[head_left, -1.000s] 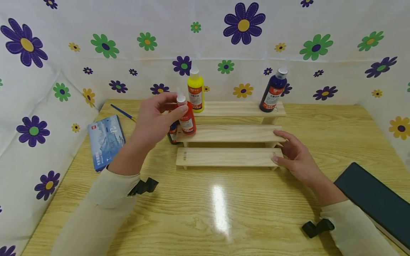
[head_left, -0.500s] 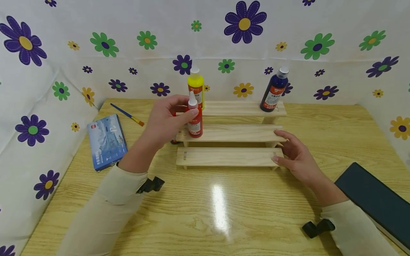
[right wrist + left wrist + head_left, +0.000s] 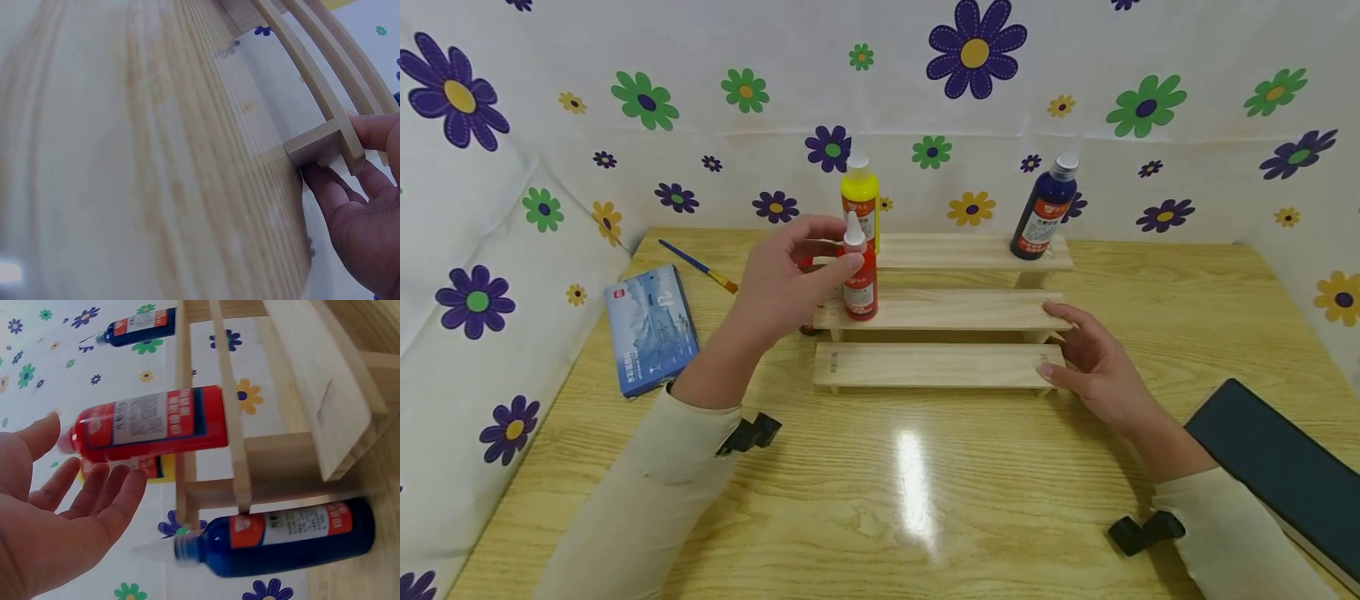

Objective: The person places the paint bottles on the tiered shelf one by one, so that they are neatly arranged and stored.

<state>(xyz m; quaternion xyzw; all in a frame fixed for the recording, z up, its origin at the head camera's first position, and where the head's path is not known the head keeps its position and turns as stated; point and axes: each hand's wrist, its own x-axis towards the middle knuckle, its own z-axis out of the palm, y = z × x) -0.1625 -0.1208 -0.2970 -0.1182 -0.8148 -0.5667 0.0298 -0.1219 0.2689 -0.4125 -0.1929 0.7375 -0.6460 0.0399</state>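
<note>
A red paint bottle [image 3: 861, 287] with a white nozzle stands upright on the left end of the middle step of the wooden shelf [image 3: 940, 367]. My left hand [image 3: 793, 279] is around its upper part. In the left wrist view the fingers are spread and look apart from the red bottle. My right hand [image 3: 1093, 362] holds the shelf's right end, thumb on the lowest step, fingers at the middle one. A yellow bottle [image 3: 861, 192] and a dark blue bottle [image 3: 1047, 208] stand on the top step. Beside the shelf's left end, another blue bottle [image 3: 287, 537] is mostly hidden in the head view.
A blue box [image 3: 651, 329] lies on the table at left, with a paintbrush [image 3: 700, 265] behind it. A dark flat book-like item [image 3: 1277, 467] lies at right. A flowered white cloth [image 3: 895, 108] hangs behind the table.
My left hand has brought the red bottle rightward and down onto the middle step, then loosened its fingers and shifted slightly left. My right hand has stayed on the shelf.
</note>
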